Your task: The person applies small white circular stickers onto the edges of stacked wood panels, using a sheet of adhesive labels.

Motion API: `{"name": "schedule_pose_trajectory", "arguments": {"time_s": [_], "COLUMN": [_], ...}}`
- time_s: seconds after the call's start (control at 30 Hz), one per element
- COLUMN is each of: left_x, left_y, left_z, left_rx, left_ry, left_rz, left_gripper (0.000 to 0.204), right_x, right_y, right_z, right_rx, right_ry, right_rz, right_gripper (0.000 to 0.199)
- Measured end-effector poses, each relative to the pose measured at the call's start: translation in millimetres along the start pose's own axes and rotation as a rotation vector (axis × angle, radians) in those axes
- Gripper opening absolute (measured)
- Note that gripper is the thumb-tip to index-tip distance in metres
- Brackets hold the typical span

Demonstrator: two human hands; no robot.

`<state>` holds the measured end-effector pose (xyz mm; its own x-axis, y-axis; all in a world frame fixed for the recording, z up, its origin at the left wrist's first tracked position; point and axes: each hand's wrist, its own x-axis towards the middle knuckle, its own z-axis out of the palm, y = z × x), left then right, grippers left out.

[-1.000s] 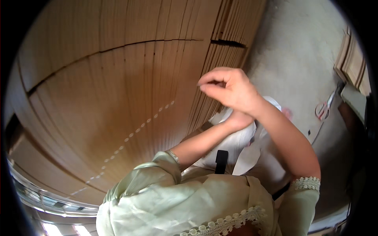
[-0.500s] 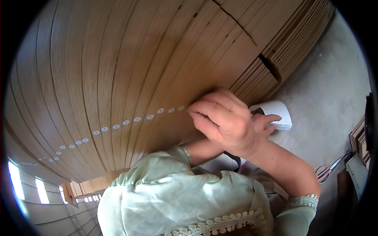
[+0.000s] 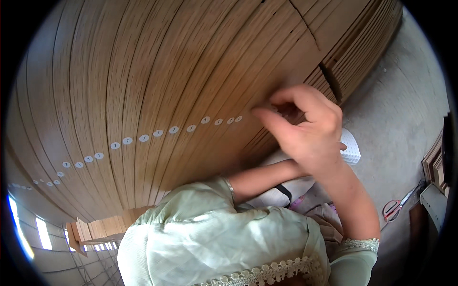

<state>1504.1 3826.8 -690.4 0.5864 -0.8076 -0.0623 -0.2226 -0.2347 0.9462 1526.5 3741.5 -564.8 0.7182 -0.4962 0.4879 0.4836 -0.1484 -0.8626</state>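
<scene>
My right hand hovers by the edges of upright wood-grain panels, thumb and forefinger apart. The thumb tip is blurred, and I make out nothing between the fingers. A row of small round white stickers runs across the panel edges and ends just left of the thumb. My left forearm passes beneath my right wrist, which covers most of my left hand. One fingertip shows against a white roll of stickers; its grip is mostly hidden.
Red-handled scissors lie on the grey concrete floor at the right. Another stack of panel edges stands at the far right. Dark-framed pieces are at the right rim. More wooden boards show at the lower left.
My right hand has come off the panel edge and moved up and right, thumb and forefinger parting. One more sticker shows at the row's right end. The left hand is now more hidden.
</scene>
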Motion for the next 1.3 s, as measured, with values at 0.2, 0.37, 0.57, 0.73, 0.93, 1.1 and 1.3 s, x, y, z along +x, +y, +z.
{"name": "schedule_pose_trajectory", "arguments": {"time_s": [0.2, 0.37, 0.57, 0.73, 0.93, 1.1, 1.3], "left_x": [-0.8, -8.8, -8.2, -15.4, -15.3, -15.3, -4.8], "left_y": [16.9, 8.6, 12.7, 26.5, 25.6, 23.5, 19.1], "left_z": [-2.5, 3.5, -0.6, -6.1, -5.8, -11.6, -13.8], "left_rx": [0.074, 0.107, 0.158, 0.112, 0.113, -0.106, -0.280], "left_ry": [-0.073, -0.010, 0.006, -0.060, -0.028, -0.206, -0.321], "left_rz": [-0.193, -0.131, -0.045, -0.085, -0.024, -0.149, -0.195], "left_gripper": [0.031, 0.032, 0.031, 0.030, 0.029, 0.036, 0.046], "right_x": [-20.1, -22.5, -19.0, -22.6, -21.7, -19.4, -5.7], "right_y": [-3.2, -2.4, 0.3, -12.1, -13.0, -10.7, -4.9], "right_z": [17.6, 27.8, 30.2, 24.2, 24.7, 15.0, -9.6], "right_rx": [0.145, -0.071, -0.238, -0.245, -0.279, -0.403, -0.075], "right_ry": [0.041, 0.131, 0.152, 0.114, 0.109, 0.079, -0.019], "right_rz": [-0.060, -0.268, -0.412, -0.422, -0.438, -0.446, -0.030], "right_gripper": [0.023, 0.025, 0.024, 0.025, 0.030, 0.032, 0.025]}}
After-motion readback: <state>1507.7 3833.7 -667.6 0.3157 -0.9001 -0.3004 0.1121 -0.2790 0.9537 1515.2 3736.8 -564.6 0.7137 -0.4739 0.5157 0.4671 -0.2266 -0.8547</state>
